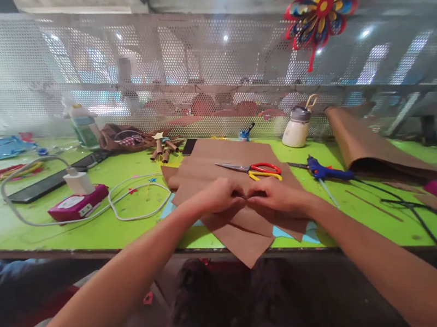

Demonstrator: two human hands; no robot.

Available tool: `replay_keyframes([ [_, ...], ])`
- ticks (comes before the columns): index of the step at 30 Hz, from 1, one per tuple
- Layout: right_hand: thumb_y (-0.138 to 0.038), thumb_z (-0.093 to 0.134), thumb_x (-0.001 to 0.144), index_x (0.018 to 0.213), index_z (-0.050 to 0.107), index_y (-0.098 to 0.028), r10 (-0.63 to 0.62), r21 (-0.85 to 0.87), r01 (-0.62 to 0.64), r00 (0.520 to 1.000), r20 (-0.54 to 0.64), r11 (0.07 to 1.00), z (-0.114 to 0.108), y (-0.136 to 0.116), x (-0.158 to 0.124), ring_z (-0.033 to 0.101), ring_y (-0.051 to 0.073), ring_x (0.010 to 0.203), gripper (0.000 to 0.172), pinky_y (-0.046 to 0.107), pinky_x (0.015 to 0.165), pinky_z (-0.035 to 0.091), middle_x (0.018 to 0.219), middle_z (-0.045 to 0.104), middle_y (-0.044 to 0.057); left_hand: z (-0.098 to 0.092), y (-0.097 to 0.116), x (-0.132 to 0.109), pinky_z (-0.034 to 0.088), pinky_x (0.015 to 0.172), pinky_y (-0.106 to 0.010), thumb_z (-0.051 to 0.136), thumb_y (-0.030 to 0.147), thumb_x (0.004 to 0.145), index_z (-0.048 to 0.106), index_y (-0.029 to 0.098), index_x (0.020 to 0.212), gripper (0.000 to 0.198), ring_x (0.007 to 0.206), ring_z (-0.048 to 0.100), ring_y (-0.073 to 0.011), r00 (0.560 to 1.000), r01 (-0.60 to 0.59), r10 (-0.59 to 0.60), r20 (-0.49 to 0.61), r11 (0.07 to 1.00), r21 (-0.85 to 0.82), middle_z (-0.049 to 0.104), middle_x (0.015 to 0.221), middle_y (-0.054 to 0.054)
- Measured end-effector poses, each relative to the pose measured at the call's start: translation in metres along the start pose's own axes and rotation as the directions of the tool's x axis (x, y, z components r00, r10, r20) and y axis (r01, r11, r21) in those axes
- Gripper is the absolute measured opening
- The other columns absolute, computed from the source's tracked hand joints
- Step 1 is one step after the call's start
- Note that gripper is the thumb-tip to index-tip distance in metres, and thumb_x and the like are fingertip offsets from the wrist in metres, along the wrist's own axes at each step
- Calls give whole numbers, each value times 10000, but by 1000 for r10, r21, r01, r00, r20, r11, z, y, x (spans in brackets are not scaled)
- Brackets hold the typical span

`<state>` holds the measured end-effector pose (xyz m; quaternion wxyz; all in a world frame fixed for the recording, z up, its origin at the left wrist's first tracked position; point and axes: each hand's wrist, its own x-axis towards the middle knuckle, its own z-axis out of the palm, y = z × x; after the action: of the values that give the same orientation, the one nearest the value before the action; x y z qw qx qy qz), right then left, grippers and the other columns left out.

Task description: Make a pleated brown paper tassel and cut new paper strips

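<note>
My left hand and my right hand meet above a pile of brown paper sheets. Both are closed in a pinch, fingertips nearly touching; what sits between them is too small and hidden to make out. Below my hands, a brown paper piece with a pointed corner overhangs the table's front edge. Scissors with one red and one yellow handle lie on the sheets just beyond my fingers. Light blue paper peeks out from underneath the brown paper.
A blue glue gun with a black cord lies to the right, near a folded brown sheet. Behind stands a white bottle. Leftward are a purple power strip, a white cable and small paper rolls. A perforated screen backs the table.
</note>
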<state>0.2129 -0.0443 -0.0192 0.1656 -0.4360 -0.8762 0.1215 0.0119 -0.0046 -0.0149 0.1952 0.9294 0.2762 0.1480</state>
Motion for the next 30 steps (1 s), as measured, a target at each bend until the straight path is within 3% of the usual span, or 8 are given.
replay_keyframes([
  [8, -208, 578, 838, 915, 696, -163, -10, -34, 10, 1000, 11, 999, 1, 13, -3, 594, 172, 828, 148, 274, 764, 425, 902, 692, 60, -10, -7, -3, 248, 495, -226, 567, 270, 715, 699, 129, 651, 204, 505, 375, -86, 995, 98, -98, 36, 995, 10, 469, 503, 33],
  [13, -195, 575, 854, 875, 695, -170, -69, -105, 66, 997, -25, 992, 6, 13, -1, 576, 165, 797, 124, 278, 740, 415, 839, 670, 51, -7, -6, -1, 284, 518, -212, 577, 238, 717, 726, 178, 839, 201, 554, 459, -102, 999, 41, -43, 18, 997, 62, 611, 641, 15],
  [17, -216, 575, 866, 822, 680, -166, -115, -199, 100, 991, -66, 975, 12, 9, 4, 551, 167, 788, 124, 286, 727, 402, 815, 636, 54, 2, -11, 6, 305, 540, -214, 568, 255, 758, 720, 170, 810, 182, 581, 488, -116, 1000, 7, -9, 13, 994, 106, 648, 683, -9],
  [23, -175, 567, 863, 901, 650, -139, -132, -224, 109, 987, -90, 968, 13, 0, 5, 542, 180, 808, 99, 288, 719, 391, 857, 620, 72, 6, -11, 9, 337, 586, -217, 564, 221, 762, 711, 156, 810, 168, 626, 515, -128, 998, -55, 54, 15, 987, 153, 680, 756, -35],
  [30, -152, 534, 868, 828, 608, -144, -108, -264, 93, 993, -43, 960, 9, -3, 0, 520, 167, 760, 85, 272, 675, 368, 829, 592, 59, 1, -12, 6, 286, 501, -215, 570, 211, 697, 673, 157, 727, 120, 536, 457, -112, 993, 105, -113, 30, 974, 201, 619, 618, -5],
])
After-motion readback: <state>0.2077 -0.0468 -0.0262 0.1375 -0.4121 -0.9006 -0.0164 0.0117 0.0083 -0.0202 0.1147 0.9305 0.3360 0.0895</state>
